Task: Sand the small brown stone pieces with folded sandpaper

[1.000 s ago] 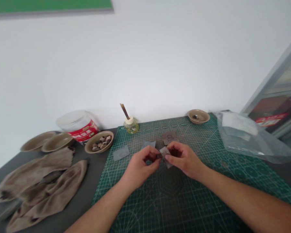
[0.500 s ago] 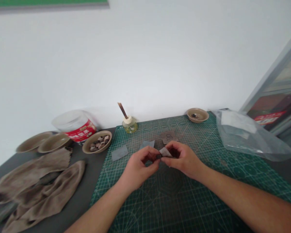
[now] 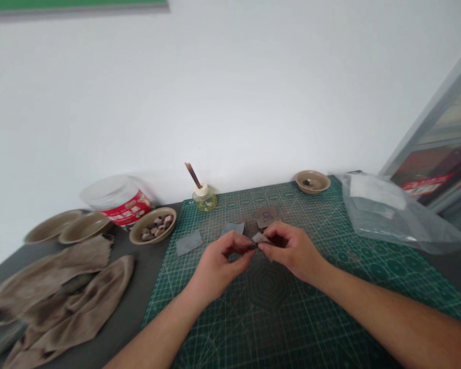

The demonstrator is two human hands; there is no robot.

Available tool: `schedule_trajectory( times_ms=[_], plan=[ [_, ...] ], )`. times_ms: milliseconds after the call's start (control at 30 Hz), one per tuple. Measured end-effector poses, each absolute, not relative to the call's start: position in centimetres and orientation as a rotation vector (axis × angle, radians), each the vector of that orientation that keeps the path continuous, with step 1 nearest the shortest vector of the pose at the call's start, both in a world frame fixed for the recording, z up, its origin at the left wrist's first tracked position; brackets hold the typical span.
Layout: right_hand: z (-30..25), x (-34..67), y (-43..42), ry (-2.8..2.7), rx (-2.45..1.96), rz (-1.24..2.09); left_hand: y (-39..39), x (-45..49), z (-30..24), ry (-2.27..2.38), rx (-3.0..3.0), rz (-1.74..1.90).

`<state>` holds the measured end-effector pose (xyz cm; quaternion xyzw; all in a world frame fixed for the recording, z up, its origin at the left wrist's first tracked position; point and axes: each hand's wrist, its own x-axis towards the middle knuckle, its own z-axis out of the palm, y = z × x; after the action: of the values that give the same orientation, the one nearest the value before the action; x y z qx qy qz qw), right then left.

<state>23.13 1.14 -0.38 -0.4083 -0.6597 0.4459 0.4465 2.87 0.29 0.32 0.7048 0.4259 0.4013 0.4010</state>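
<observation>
A dark counter (image 3: 138,307) against a white wall (image 3: 230,92) carries a green gridded cutting mat (image 3: 276,312). Above the mat, the left hand (image 3: 221,266) and right hand (image 3: 292,251) grip one small, pale, angular sheet (image 3: 260,238) between them. Beyond lie two grey sheets (image 3: 189,242) and one brown sheet (image 3: 266,217). Four shallow tan bowls (image 3: 135,237) and two stained cloths (image 3: 82,302) also sit there.

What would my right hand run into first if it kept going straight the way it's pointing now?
First comes the small grey sheet that its fingertips already pinch. Just beyond that lies your left hand, though depth is hard to judge from this view. The right hand looks to be aimed straight at it.
</observation>
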Motion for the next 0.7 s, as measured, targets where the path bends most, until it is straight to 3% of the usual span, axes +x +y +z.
schedule_trajectory(
  times_ms=[233,700],
  plan=[
    [-0.53,23.03,1.13,-1.568,-1.005,1.258,0.29,2.81,0.16,1.001,1.815,1.045],
    [-0.21,23.05,0.77,-1.656,-0.913,1.015,0.2,2.97,0.55,0.992,1.659,1.044]
  ],
)
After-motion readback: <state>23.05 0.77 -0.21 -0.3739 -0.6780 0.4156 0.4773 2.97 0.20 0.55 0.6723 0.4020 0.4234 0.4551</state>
